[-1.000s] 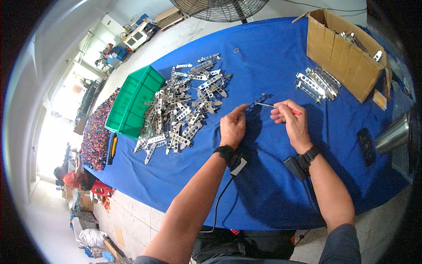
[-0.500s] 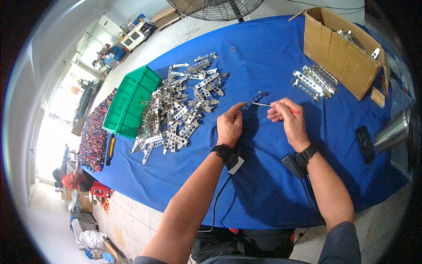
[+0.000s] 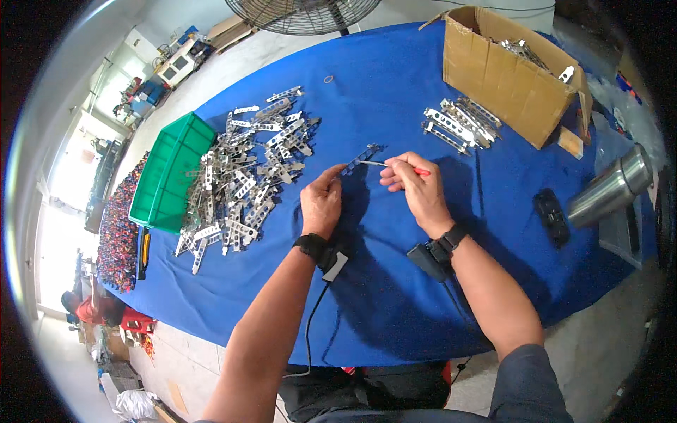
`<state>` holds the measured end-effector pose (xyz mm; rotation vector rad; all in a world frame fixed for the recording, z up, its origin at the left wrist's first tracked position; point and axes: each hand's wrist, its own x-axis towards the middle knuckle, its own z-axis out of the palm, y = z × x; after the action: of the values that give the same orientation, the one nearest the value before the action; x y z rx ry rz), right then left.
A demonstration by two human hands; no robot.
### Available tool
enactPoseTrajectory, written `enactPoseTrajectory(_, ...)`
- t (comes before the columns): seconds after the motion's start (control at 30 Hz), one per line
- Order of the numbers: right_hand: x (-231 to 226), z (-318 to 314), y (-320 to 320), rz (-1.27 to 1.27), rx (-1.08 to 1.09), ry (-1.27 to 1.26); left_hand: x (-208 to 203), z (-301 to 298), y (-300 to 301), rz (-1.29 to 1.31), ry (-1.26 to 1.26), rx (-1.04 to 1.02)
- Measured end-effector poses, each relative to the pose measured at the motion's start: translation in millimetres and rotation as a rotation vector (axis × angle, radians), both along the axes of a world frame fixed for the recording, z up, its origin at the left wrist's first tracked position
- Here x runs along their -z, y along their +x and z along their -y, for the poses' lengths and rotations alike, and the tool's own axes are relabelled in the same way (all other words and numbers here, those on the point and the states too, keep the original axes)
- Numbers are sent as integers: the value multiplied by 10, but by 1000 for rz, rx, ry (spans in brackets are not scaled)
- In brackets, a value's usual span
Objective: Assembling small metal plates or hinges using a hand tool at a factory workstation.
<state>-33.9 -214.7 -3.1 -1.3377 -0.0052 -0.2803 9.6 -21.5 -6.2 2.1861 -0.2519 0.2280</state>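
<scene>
My left hand [image 3: 321, 206] pinches the near end of a flat metal strip with round holes [image 3: 365, 156], which points away over the blue cloth. My right hand [image 3: 417, 187] is closed on a thin tool with a red handle [image 3: 422, 172]; its slim metal shaft reaches left to the strip, the tip at or very near one of the holes. To the left of my hands spreads a loose heap of similar metal strips [image 3: 240, 187]. Beyond my right hand, a smaller group of strips [image 3: 462, 123] lies roughly side by side.
A green plastic bin [image 3: 163, 169] tilts beside the heap. At the back right stands an open cardboard box [image 3: 504, 81] holding more strips. A steel bottle [image 3: 610, 187] and a black object [image 3: 551, 217] are on the right. Cables trail from both wrists. A person [image 3: 99, 307] is at far left.
The whole view has shifted, so the table and both hands appear further left. My hands keep their hold on the strip and the red-handled tool, with little change between them.
</scene>
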Motion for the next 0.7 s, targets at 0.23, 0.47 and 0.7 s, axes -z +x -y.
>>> enactPoseTrajectory(0.23,0,22,3,-9,-21,63,-6,15,-10,22,-24,2)
enactPoseTrajectory(0.47,-18,-56,3,34,-21,51,5,-38,0,-16,-60,0)
enactPoseTrajectory(0.7,-43,0,-16,31,-35,33,-44,1,-21,8,-14,8)
